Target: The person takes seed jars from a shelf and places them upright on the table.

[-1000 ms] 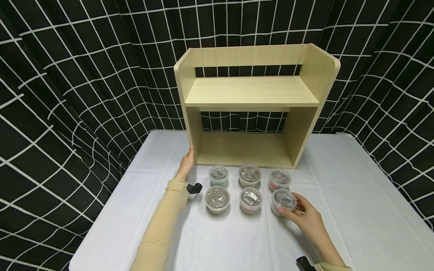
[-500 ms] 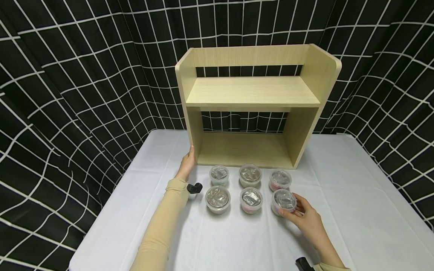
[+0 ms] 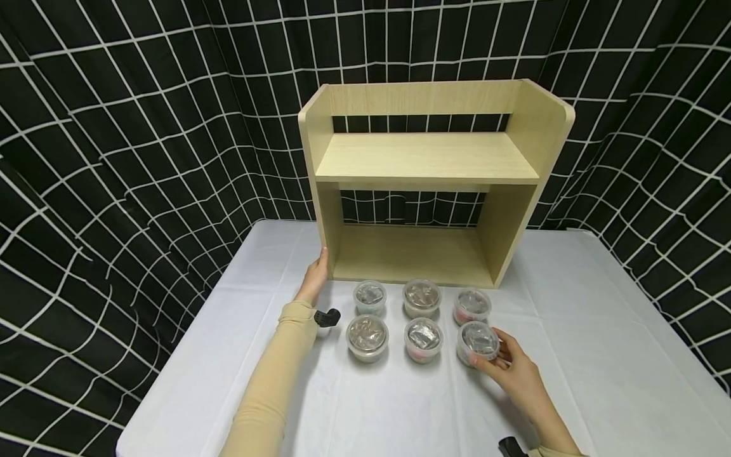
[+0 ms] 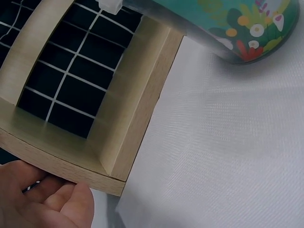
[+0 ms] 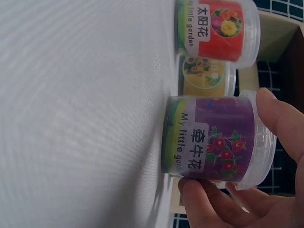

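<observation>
With thumb and fingers, my right hand point(image 3: 516, 374) holds a small clear plastic tub point(image 3: 478, 341) by its sides at the front right of two rows. The right wrist view shows its purple label point(image 5: 223, 135) with flowers, the words "My little garden" and Chinese characters. My left hand point(image 3: 314, 278) rests against the outside of the wooden shelf's left side panel point(image 3: 328, 235). Up close in the left wrist view, its loosely curled fingers point(image 4: 83, 202) touch the panel; none shows inside it.
More lidded tubs, among them a front-left tub point(image 3: 367, 338) and a middle tub point(image 3: 423, 340), stand before the two-level wooden shelf point(image 3: 428, 155). A white cloth point(image 3: 394, 419) covers the table. Black grid-patterned curtains point(image 3: 171, 127) surround it.
The head view has tilted up very slightly, so the scene sits a little lower. Both hands, the tubs and the shelf keep their places.
</observation>
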Demonstrator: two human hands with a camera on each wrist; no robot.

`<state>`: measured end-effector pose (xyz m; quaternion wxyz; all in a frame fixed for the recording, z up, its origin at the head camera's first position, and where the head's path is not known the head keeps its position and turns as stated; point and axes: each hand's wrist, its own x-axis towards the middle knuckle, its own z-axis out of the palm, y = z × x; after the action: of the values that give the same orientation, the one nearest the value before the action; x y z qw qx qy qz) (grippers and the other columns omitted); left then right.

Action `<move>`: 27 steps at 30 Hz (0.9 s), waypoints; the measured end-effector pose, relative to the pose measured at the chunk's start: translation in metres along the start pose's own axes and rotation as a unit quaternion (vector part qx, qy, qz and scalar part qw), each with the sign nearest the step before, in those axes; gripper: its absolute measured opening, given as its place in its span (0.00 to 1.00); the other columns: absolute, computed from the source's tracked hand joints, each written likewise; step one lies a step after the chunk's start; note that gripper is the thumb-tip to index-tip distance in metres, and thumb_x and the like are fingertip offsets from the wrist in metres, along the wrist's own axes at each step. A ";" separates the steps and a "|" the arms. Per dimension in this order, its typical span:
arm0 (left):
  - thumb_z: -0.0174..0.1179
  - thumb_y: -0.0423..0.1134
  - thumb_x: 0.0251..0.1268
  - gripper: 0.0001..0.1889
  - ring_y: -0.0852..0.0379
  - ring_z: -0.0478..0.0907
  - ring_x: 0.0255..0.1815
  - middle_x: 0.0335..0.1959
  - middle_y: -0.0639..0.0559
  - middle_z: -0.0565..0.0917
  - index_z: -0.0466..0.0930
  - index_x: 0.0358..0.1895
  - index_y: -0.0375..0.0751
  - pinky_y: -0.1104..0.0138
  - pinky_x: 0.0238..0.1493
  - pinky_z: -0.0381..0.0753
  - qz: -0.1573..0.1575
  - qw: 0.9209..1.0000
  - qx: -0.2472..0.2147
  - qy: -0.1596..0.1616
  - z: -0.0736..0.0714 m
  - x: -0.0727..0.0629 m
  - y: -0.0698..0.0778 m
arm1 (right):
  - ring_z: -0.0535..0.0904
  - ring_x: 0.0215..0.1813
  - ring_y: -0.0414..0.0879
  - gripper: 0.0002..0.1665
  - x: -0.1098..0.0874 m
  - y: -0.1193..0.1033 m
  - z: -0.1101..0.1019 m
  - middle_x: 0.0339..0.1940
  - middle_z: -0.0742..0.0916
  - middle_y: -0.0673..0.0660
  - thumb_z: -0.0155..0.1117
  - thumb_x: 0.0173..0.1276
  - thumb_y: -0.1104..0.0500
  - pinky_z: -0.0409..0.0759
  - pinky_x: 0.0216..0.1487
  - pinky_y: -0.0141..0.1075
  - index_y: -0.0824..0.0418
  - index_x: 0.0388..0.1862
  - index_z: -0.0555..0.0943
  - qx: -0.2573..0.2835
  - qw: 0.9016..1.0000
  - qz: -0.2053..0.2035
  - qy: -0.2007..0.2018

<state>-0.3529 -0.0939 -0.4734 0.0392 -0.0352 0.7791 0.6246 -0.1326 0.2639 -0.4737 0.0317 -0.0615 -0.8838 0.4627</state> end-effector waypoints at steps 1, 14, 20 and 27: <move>0.30 0.71 0.64 0.46 0.43 0.49 0.70 0.71 0.40 0.55 0.53 0.71 0.35 0.54 0.69 0.49 0.000 1.000 -0.001 0.001 0.000 0.000 0.001 | 0.74 0.55 0.61 0.49 0.000 0.000 0.000 0.54 0.75 0.72 0.69 0.57 0.45 0.77 0.50 0.42 0.66 0.68 0.58 0.000 1.000 0.000 0.000; 0.31 0.70 0.65 0.45 0.43 0.49 0.70 0.70 0.39 0.55 0.54 0.70 0.34 0.53 0.69 0.49 -0.001 1.000 -0.001 -0.005 -0.002 0.001 0.001 | 0.75 0.54 0.61 0.48 -0.001 -0.001 0.001 0.54 0.76 0.72 0.69 0.58 0.45 0.78 0.50 0.43 0.65 0.69 0.58 0.001 1.000 0.004 0.002; 0.30 0.70 0.65 0.44 0.43 0.49 0.70 0.70 0.39 0.55 0.54 0.70 0.35 0.53 0.69 0.49 -0.003 1.000 -0.002 -0.006 -0.002 -0.002 0.002 | 0.75 0.54 0.61 0.49 -0.001 0.000 0.002 0.54 0.76 0.72 0.68 0.58 0.44 0.78 0.50 0.45 0.65 0.69 0.57 -0.003 1.000 0.008 -0.002; 0.30 0.70 0.65 0.45 0.43 0.49 0.70 0.70 0.39 0.55 0.54 0.70 0.34 0.54 0.69 0.48 0.000 1.000 0.000 -0.005 -0.001 -0.005 0.003 | 0.77 0.52 0.60 0.50 -0.004 0.001 0.002 0.52 0.77 0.72 0.68 0.59 0.45 0.78 0.48 0.44 0.64 0.70 0.55 -0.011 1.000 -0.005 -0.005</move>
<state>-0.3486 -0.0946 -0.4698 0.0432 -0.0321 0.7786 0.6252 -0.1287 0.2627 -0.4759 0.0290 -0.0546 -0.8893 0.4531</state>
